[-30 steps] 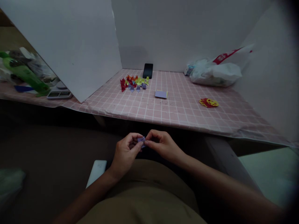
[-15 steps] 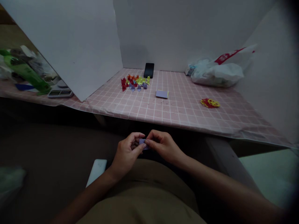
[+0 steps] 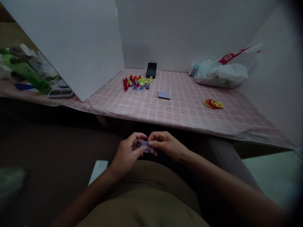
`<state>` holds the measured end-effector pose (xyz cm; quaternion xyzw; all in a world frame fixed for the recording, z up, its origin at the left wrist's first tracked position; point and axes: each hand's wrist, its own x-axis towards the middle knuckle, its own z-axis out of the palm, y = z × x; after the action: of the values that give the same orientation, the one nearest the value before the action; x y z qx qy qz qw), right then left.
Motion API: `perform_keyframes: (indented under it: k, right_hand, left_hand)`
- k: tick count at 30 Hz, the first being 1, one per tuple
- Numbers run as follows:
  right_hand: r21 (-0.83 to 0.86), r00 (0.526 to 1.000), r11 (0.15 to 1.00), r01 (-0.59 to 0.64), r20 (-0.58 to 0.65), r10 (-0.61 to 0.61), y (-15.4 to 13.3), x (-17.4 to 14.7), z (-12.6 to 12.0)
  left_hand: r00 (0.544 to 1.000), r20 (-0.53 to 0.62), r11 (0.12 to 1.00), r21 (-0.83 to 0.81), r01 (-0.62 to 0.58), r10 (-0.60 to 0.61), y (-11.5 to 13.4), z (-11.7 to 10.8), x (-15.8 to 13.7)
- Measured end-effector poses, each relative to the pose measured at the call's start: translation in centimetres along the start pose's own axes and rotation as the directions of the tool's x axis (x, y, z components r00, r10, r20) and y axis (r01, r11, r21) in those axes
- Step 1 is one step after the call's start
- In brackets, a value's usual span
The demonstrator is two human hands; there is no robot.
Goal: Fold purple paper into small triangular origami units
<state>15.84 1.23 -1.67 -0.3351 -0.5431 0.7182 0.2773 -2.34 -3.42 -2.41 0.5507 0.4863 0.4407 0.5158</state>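
Note:
A small folded piece of purple paper (image 3: pixel 145 144) is held between both hands, above my lap and in front of the table edge. My left hand (image 3: pixel 130 147) pinches its left side between thumb and fingers. On the other side, my right hand (image 3: pixel 164 144) grips the paper's right edge with thumb and forefinger. Parts of the paper are hidden behind the fingers. On the table, a group of small folded paper pieces (image 3: pixel 136 82) in red, orange, yellow and purple stands at the back. Nearer the middle lies a stack of purple paper sheets (image 3: pixel 164 94), with yellow showing beneath.
The table (image 3: pixel 187 110) has a pink checked cover. A black phone (image 3: pixel 151 70) leans at the back wall. Red and yellow cut-out shapes (image 3: pixel 213 104) lie right of a white plastic bag's (image 3: pixel 220 75) front. A white panel (image 3: pixel 82 47), a scale (image 3: pixel 61 92) and a green bottle (image 3: pixel 26 71) are left.
My right hand's fingers have shifted slightly on the purple paper, and its lower fingers now show below. A little more of the paper's lower part is visible. The table items stay put.

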Motion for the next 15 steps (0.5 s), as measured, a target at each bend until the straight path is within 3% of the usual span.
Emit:
perform_keyframes:
  k: [7, 15]
  right_hand:
    - [0.014, 0.997, 0.998, -0.053, 0.050, 0.052, -0.25, -0.07, -0.24]
    - [-0.063, 0.998, 0.998, -0.023, 0.050, 0.027, -0.39, -0.02, -0.32]
  left_hand:
    - [0.997, 0.072, 0.999, 0.033, 0.004, -0.006, -0.05, -0.09, -0.09]
    - [0.999, 0.050, 0.998, 0.060, 0.011, -0.014, -0.04, -0.07, -0.12]
